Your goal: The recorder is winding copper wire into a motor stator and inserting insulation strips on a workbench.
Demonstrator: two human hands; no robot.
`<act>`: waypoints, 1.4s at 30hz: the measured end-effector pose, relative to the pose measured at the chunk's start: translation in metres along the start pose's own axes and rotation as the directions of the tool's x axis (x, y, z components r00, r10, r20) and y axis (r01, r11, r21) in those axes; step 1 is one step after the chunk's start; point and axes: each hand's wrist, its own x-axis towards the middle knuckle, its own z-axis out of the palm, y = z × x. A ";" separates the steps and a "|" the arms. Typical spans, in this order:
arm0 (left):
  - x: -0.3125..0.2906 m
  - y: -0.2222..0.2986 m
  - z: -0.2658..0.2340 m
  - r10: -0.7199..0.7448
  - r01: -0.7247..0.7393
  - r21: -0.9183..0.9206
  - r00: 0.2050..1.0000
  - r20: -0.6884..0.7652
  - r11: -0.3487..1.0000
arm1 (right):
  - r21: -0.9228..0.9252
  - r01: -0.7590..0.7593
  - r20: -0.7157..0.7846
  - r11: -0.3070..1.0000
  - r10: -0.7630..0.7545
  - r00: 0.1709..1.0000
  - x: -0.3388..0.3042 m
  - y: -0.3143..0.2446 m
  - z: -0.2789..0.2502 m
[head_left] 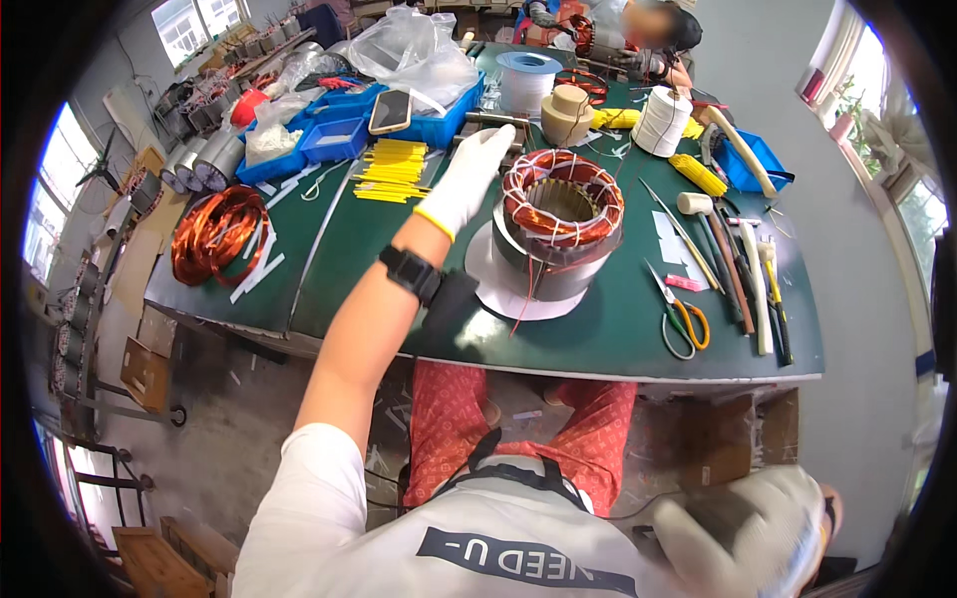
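Note:
My left hand (471, 179), in a white glove with a yellow cuff, reaches over the table to the left of a motor stator (558, 261). Its fingers look stretched forward and close together, at a dark metal fixture (486, 119) behind the stator; some fingertips are hard to make out. The stator stands upright on a round white sheet (477, 271), with a laced ring of copper windings (518, 207) on top. Thin reddish leads hang down its front. Low on the right, my right sleeve (738, 533) is blurred, and the right hand itself does not show.
Copper coils (214, 239), yellow strips (391, 171) and a phone (390, 112) on blue bins lie left. Orange-handled scissors (690, 319), a white-headed mallet (695, 204) and several other tools lie right. A thread cone (662, 122) stands behind. Across the table, another person (608, 20) handles a stator.

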 end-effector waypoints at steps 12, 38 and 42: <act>-0.009 0.000 0.003 -0.170 0.241 -0.391 0.963 0.208 0.888 | 0.160 0.090 0.033 0.983 -0.096 0.995 0.025 0.032 0.133; -0.160 0.002 -0.039 0.367 -0.439 -0.121 0.848 -0.382 0.890 | 0.503 -0.002 -0.254 0.865 0.150 0.955 0.064 0.052 0.151; -0.191 0.012 -0.020 0.720 -0.437 0.647 0.643 -0.261 0.625 | 0.455 -0.072 -0.558 0.888 0.347 0.753 0.109 0.061 0.163</act>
